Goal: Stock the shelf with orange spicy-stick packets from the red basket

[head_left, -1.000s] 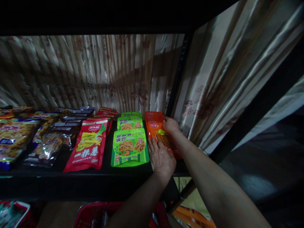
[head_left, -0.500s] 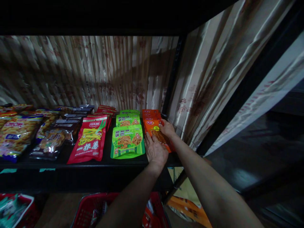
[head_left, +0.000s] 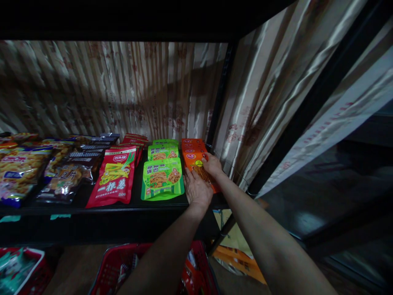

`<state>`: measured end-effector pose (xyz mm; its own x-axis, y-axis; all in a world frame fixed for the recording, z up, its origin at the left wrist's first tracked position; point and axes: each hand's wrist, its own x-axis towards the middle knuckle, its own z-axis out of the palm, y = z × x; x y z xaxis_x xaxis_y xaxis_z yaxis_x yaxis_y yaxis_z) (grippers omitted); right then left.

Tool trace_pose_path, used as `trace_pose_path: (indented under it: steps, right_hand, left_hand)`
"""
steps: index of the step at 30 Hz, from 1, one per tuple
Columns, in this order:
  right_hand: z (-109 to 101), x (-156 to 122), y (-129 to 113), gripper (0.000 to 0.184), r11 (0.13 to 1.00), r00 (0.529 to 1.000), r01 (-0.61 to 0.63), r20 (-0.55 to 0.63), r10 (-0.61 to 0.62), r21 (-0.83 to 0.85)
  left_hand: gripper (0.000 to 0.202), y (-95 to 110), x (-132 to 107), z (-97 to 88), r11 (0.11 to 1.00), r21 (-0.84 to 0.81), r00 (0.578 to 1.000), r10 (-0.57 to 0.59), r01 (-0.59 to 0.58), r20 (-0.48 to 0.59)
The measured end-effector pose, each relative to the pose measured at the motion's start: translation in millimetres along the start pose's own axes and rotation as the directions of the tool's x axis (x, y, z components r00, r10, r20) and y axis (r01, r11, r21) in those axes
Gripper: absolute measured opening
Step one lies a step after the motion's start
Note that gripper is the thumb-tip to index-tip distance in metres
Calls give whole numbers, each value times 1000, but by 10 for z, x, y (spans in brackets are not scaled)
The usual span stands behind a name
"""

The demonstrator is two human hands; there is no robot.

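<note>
An orange snack packet (head_left: pixel 196 160) lies face up at the right end of the black shelf, with more orange packets (head_left: pixel 193 144) tucked behind it. My left hand (head_left: pixel 198 189) rests on its lower left part, fingers stretched out along the packet. At the packet's right edge, my right hand (head_left: pixel 212 165) has its fingers curled round the side, partly hidden from view. Just left of my left hand lies a green snack packet (head_left: pixel 162 180), and other green packets (head_left: pixel 163 152) are lined up behind.
Farther left on the shelf (head_left: pixel 129 209) are a red snack packet (head_left: pixel 112 176), dark clear-fronted packets (head_left: pixel 66 180) and yellowish bags (head_left: pixel 23 172). A black post (head_left: pixel 285 131) and curtain (head_left: pixel 245 102) bound the right side. Red baskets (head_left: pixel 107 262) with goods stand below.
The view has shifted slightly, so the shelf goods sit a little higher and farther left. Both hands keep nearly the same place on the orange packet.
</note>
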<state>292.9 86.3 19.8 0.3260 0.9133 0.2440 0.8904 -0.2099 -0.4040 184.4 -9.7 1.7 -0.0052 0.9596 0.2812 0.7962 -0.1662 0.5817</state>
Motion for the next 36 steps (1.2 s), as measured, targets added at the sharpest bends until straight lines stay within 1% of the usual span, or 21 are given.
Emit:
trace_pose_path:
  steps: [7, 10, 16, 20, 25, 32, 34, 36]
  right_hand:
    - [-86, -74, 11, 42, 1000, 1000, 7, 16, -7, 0]
    - [-114, -114, 42, 43, 1000, 1000, 4, 24, -4, -3]
    - [-117, -195, 78, 44, 1000, 999, 1, 38, 0, -8]
    - [-77, -230, 76, 44, 1000, 1000, 9, 26, -9, 0]
    - [-28, -240, 66, 44, 999, 999, 32, -10, -32, 1]
    - [-1, -242, 83, 46, 998, 999, 46, 0, -46, -31]
    - [4, -261, 37, 46, 993, 996, 81, -21, -83, -82]
    - [12, -265, -49, 46, 976, 987, 152, -28, -158, -154]
  left_hand:
    - [57, -25, -21, -15, 999, 19, 997, 46, -45, -67]
    - [53, -41, -28, -4, 997, 35, 995, 68, -66, -75]
    - [47, -30, -39, -21, 996, 65, 996, 60, -56, -59]
    - [48, -21, -43, -42, 997, 72, 998, 42, -39, -50]
    - [47, -20, -37, -27, 996, 67, 998, 54, -53, -21]
    - [52, -17, -24, 3, 996, 82, 999, 35, -34, -11]
    - [52, -21, -22, 3, 997, 74, 999, 37, -36, -5]
    - [54, -24, -21, -1, 997, 64, 999, 45, -45, -7]
